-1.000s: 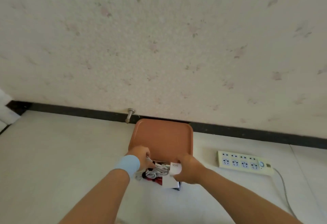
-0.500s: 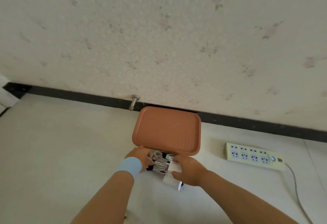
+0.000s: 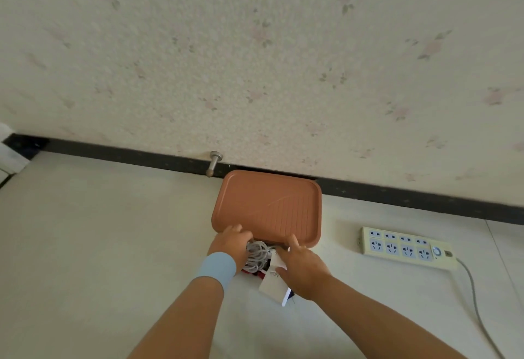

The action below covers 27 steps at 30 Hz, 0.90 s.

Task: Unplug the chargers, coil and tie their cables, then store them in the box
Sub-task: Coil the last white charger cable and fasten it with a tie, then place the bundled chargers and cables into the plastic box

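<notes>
On a cream floor, beside a wall of pale floral wallpaper with a black skirting strip, a terracotta-brown plastic lid with rounded corners and a ribbed top covers the box, whose body is hidden. At the lid's near edge, a bundle of coiled white cables shows between two bare hands. The left hand, above a light blue wristband, has its fingers bent at the lid's near left corner, against the cables. Whether it grips anything cannot be told. The right hand lies with fingers spread on a white rectangular charger block, its index finger straight and touching the lid's edge. To the right, well apart, a cream power strip with blue-grey sockets lies on the floor, and its grey cord trails toward the viewer. A short metal door stop juts from the skirting just left of the lid.
</notes>
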Available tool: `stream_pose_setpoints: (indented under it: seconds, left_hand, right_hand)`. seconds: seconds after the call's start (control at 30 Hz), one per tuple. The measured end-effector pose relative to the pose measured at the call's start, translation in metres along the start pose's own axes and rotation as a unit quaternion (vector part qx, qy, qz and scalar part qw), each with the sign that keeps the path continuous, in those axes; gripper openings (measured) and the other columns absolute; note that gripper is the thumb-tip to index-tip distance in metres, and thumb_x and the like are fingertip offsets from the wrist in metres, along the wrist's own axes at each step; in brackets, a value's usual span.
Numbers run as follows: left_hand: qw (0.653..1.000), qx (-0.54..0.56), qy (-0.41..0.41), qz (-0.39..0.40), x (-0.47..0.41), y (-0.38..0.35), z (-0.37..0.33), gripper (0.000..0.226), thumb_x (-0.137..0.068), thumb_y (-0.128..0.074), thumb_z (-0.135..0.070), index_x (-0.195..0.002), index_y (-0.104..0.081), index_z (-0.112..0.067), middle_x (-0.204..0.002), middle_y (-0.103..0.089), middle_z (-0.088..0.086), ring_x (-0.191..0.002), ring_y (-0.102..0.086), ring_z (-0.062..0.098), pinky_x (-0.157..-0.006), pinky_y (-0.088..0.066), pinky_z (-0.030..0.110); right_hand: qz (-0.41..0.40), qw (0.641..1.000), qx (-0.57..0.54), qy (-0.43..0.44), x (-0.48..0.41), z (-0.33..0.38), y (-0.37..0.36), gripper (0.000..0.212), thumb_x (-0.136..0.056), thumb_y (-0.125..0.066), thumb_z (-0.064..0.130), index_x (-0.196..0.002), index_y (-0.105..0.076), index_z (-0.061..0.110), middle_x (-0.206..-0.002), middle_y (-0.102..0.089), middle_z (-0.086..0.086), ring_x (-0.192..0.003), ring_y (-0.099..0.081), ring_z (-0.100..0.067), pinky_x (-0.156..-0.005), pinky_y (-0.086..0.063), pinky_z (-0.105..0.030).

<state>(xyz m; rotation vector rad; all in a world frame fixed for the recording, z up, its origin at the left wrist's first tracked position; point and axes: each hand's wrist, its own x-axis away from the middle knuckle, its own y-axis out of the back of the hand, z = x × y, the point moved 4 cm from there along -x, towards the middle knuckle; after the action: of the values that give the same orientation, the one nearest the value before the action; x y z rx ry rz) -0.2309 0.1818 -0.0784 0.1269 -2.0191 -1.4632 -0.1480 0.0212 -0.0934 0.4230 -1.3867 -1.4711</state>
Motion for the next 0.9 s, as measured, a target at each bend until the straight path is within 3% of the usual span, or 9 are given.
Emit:
stream_pose_setpoints:
  seconds: [0.17, 0.27, 0.33, 0.4, 0.47, 0.6, 0.73, 0.9]
  left_hand:
    - [0.998, 0.011, -0.044, -0.031, -0.009, 0.004, -0.017, 0.038, -0.095, -0.05, -0.017, -0.133, -0.053, -0.021, -0.132, -0.046, 0.0, -0.122, -0.041, 0.021, -0.095, -0.04, 0.032]
    - [0.996, 0.004, -0.072, -0.05, -0.017, 0.008, -0.03, 0.034, -0.096, -0.05, -0.017, -0.13, -0.053, -0.018, -0.133, -0.045, 0.001, -0.122, -0.039, 0.02, -0.096, -0.039, 0.031]
    - [0.995, 0.004, -0.086, -0.05, -0.021, 0.009, -0.037, 0.036, -0.096, -0.052, -0.018, -0.132, -0.052, -0.017, -0.138, -0.043, 0.0, -0.126, -0.037, 0.02, -0.098, -0.039, 0.032]
    - [0.995, 0.005, -0.095, -0.039, -0.027, 0.006, -0.043, 0.041, -0.096, -0.053, -0.018, -0.137, -0.049, -0.019, -0.145, -0.039, -0.001, -0.133, -0.034, 0.02, -0.103, -0.039, 0.033]
    - [0.995, -0.002, -0.097, -0.025, -0.03, 0.002, -0.048, 0.047, -0.096, -0.056, -0.021, -0.142, -0.045, -0.02, -0.153, -0.033, -0.001, -0.14, -0.028, 0.021, -0.109, -0.036, 0.035]
    - [0.996, -0.002, -0.086, -0.011, -0.034, -0.008, -0.053, 0.056, -0.095, -0.06, -0.025, -0.147, -0.04, -0.025, -0.158, -0.025, -0.002, -0.145, -0.021, 0.02, -0.11, -0.038, 0.036]
    - [0.997, -0.016, -0.073, -0.022, -0.04, -0.008, -0.057, 0.045, -0.089, -0.066, -0.018, -0.132, -0.052, -0.023, -0.147, -0.036, -0.002, -0.133, -0.032, 0.02, -0.094, -0.048, 0.032]
    - [0.998, -0.011, -0.048, -0.042, -0.043, -0.005, -0.064, 0.037, -0.087, -0.067, -0.011, -0.12, -0.055, -0.022, -0.133, -0.047, -0.002, -0.12, -0.041, 0.02, -0.083, -0.047, 0.029]
  right_hand:
    - [0.0, 0.998, 0.043, 0.036, -0.003, -0.011, 0.015, 0.038, -0.101, -0.045, 0.043, -0.13, -0.059, 0.021, -0.123, -0.057, -0.001, -0.103, -0.061, -0.023, -0.09, -0.051, -0.037]
    - [-0.067, 0.996, 0.048, 0.042, -0.01, -0.018, 0.03, 0.029, -0.098, -0.046, 0.021, -0.121, -0.063, 0.018, -0.113, -0.058, -0.001, -0.094, -0.056, -0.02, -0.083, -0.048, -0.032]
    - [-0.073, 0.994, 0.08, 0.033, -0.018, -0.029, 0.032, 0.04, -0.089, -0.054, 0.01, -0.128, -0.06, 0.016, -0.125, -0.052, -0.005, -0.108, -0.052, -0.023, -0.094, -0.046, -0.034]
    - [-0.046, 0.988, 0.138, 0.044, -0.026, -0.04, 0.027, 0.066, -0.087, -0.062, 0.008, -0.149, -0.04, 0.017, -0.151, -0.036, -0.011, -0.135, -0.041, -0.031, -0.113, -0.039, -0.043]
    - [-0.013, 0.984, 0.169, 0.047, -0.03, -0.045, 0.025, 0.081, -0.091, -0.065, 0.007, -0.158, -0.021, 0.016, -0.162, -0.022, -0.013, -0.148, -0.028, -0.034, -0.117, -0.036, -0.045]
    - [0.023, 0.975, 0.213, 0.057, -0.035, -0.044, 0.022, 0.072, -0.095, -0.064, 0.007, -0.156, -0.024, 0.009, -0.158, -0.029, -0.019, -0.143, -0.036, -0.039, -0.106, -0.05, -0.046]
    - [0.072, 0.968, 0.225, 0.087, -0.043, -0.046, 0.027, 0.064, -0.097, -0.058, 0.003, -0.154, -0.03, 0.005, -0.155, -0.034, -0.022, -0.133, -0.047, -0.04, -0.106, -0.05, -0.047]
    - [0.087, 0.965, 0.222, 0.109, -0.045, -0.048, 0.034, 0.044, -0.097, -0.056, 0.009, -0.141, -0.048, 0.008, -0.139, -0.053, -0.018, -0.11, -0.063, -0.034, -0.094, -0.056, -0.045]
